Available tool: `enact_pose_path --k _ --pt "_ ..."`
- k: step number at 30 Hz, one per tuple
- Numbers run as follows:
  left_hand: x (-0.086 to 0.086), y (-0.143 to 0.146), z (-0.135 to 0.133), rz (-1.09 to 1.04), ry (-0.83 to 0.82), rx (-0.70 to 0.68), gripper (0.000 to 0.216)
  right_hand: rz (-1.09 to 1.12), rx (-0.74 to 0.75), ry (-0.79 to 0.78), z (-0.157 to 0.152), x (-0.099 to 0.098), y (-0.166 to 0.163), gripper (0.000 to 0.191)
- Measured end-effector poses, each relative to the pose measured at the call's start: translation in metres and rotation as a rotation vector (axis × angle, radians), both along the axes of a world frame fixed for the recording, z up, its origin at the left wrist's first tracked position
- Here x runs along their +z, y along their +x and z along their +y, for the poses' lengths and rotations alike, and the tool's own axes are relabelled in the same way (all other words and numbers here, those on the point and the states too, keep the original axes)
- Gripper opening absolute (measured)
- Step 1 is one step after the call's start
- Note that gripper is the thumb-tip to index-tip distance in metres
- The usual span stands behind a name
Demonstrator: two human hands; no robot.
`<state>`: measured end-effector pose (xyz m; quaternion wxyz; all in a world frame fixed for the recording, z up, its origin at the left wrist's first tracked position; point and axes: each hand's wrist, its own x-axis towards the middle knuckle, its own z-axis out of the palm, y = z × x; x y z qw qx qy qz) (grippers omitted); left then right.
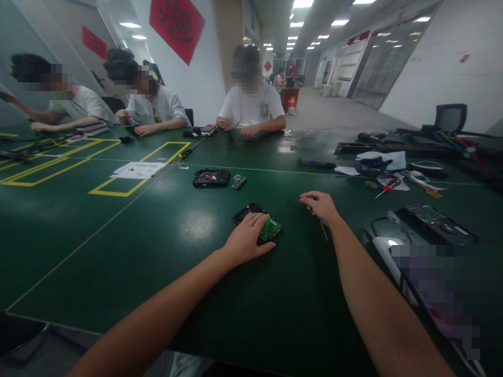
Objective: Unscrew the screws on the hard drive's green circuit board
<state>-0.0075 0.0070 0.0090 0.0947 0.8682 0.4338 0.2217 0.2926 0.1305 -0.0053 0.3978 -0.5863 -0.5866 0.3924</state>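
Observation:
My left hand (248,238) lies flat, fingers out, on a black hard drive (247,211) with a green circuit board (271,228) facing up, pressing it to the green table (157,251). My right hand (320,206) is to the right of the drive, fingers closed round a thin screwdriver (324,230) whose shaft points back towards me. The hand hovers just above the tabletop, apart from the drive.
A second black drive (211,178) and a small green board (238,181) lie farther out. Paper (138,170) sits in a yellow-taped box. Tools, cloths and cables (393,167) crowd the right side. Three people sit along the far edge.

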Motion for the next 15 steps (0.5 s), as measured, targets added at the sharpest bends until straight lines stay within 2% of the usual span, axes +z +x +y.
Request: enact_pose_path --k 5,7,11,15 --pt "0.006 -0.007 0.022 0.023 -0.019 -0.229 0.084 0.033 0.194 -0.066 -0.012 0.007 -0.029 0.031" --pt "0.009 -0.008 0.024 0.024 -0.023 -0.272 0.084 0.039 0.294 -0.095 -0.017 0.011 -0.040 0.030" --pt "0.008 -0.002 0.011 0.083 0.013 -0.216 0.081 0.073 0.532 -0.174 -0.026 0.020 -0.051 0.031" --pt "0.003 0.005 -0.007 0.133 0.049 -0.076 0.071 0.044 0.582 -0.190 -0.028 0.024 -0.053 0.034"
